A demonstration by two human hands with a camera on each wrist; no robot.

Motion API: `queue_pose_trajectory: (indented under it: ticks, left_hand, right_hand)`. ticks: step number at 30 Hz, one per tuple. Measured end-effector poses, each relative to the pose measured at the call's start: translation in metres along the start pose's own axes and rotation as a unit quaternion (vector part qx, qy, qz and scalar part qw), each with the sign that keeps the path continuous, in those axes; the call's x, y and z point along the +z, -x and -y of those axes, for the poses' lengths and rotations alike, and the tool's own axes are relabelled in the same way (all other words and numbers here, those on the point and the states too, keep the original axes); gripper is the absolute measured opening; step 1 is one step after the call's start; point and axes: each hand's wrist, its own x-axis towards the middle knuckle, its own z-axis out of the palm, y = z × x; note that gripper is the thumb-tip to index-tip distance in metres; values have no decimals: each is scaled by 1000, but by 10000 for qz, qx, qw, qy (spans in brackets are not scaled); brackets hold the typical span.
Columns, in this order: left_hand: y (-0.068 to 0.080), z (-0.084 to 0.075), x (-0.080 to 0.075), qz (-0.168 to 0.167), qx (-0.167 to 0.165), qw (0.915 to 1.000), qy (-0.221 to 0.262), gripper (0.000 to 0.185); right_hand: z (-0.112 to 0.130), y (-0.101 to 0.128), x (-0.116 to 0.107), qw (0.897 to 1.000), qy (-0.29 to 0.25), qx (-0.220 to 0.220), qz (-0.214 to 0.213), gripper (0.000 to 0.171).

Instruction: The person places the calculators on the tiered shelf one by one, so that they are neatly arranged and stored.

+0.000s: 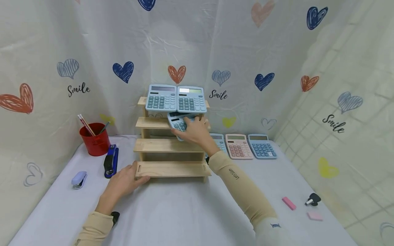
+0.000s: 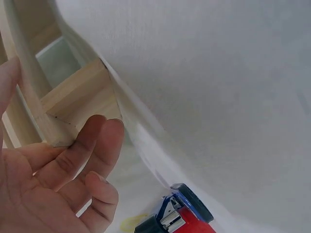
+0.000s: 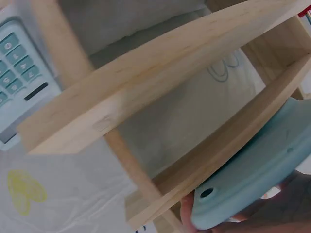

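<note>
A tiered wooden display rack (image 1: 167, 146) stands on the white-covered table. My left hand (image 1: 122, 181) grips the left end of its lowest step, thumb along the front edge; in the left wrist view the fingers (image 2: 104, 141) curl by the wooden end. My right hand (image 1: 196, 131) holds a light blue calculator (image 1: 180, 125) tilted at the second step from the top. In the right wrist view this calculator's (image 3: 257, 170) smooth casing lies close to the rack's edge. Two light blue calculators, one left (image 1: 161, 98) and one right (image 1: 191, 99), lean side by side on the top step.
Right of the rack lie a light blue calculator (image 1: 219, 140), a pink one (image 1: 238, 147) and a blue one (image 1: 262, 147). To the left are a red pencil bucket (image 1: 95, 143), a blue stapler (image 1: 111, 161) and a small lilac stapler (image 1: 79, 179). Pink erasers (image 1: 288, 203) lie front right.
</note>
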Motion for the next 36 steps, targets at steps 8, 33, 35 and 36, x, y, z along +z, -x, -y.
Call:
queue_pose_trajectory:
  ticks: [8, 33, 35, 36]
  left_hand:
    - [-3, 2, 2, 90, -100, 9999, -41, 92]
    - [-1, 1, 2, 111, -105, 9999, 10, 93]
    - [-1, 0, 3, 101, -114, 9999, 6, 92]
    - [-1, 0, 4, 110, -130, 9999, 6, 93]
  right_hand:
    - [18, -3, 4, 9990, -128, -322, 265, 94]
    - [77, -23, 34, 9975, 386, -413, -416, 90]
    - [77, -23, 34, 9978, 341, -420, -381, 90]
    - [76, -23, 34, 9980, 309, -431, -352, 90]
